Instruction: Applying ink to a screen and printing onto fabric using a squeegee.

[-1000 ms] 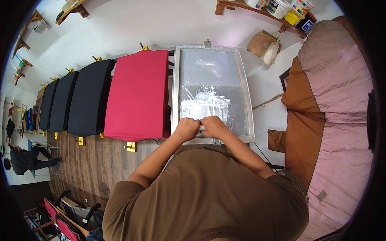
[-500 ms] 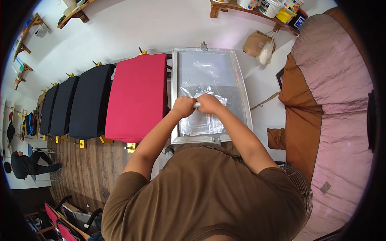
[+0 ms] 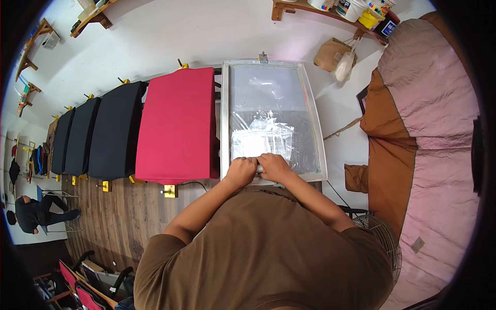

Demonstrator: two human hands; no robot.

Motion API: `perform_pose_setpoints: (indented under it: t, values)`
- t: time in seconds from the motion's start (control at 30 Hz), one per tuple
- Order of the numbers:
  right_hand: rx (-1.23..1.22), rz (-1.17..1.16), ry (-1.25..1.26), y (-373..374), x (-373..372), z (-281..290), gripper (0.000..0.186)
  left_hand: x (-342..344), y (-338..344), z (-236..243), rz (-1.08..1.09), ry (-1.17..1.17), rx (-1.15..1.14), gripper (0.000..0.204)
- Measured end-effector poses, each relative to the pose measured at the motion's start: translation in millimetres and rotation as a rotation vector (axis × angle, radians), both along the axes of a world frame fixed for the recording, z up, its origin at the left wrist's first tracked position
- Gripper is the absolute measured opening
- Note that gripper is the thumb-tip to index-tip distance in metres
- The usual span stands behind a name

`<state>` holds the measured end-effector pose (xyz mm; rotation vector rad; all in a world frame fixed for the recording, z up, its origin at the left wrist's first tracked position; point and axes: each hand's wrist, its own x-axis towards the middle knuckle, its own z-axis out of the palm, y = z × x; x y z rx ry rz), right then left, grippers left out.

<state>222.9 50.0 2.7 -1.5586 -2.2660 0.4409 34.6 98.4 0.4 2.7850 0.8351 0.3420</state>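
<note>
Off to the left of the left hand (image 3: 241, 172), black boards (image 3: 117, 130), then a red board (image 3: 176, 124). That hand's wrapped around a grey handle (image 3: 260, 169), right hand (image 3: 275, 168) clamped on it too, side by side, over the near end of a frame (image 3: 225, 113). Up and right of them hangs a paper bag (image 3: 328, 55).

Above and right of the silver-framed printing screen (image 3: 226, 119), white plastic tubs (image 3: 351, 10) carry coloured lettering and graphics; a black container (image 3: 381, 30) bears a blue label (image 3: 390, 22) with white characters. Nearer the screen, a brown paper bag (image 3: 327, 53) shows a small pale label, too blurred to read.
</note>
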Motion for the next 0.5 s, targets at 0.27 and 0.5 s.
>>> perform_pose_setpoints:
  t: [0.27, 0.5]
  values:
    - [-0.36, 0.066, -0.004, 63.1, 12.6, 40.9, 0.026, 11.2, 72.0, 31.0, -0.026, 0.25, -0.268, 0.016]
    - [-0.233, -0.038, -0.103, 105.9, 23.7, 39.1, 0.023, 28.7, 107.9, 20.0, 0.053, 0.136, -0.07, 0.017]
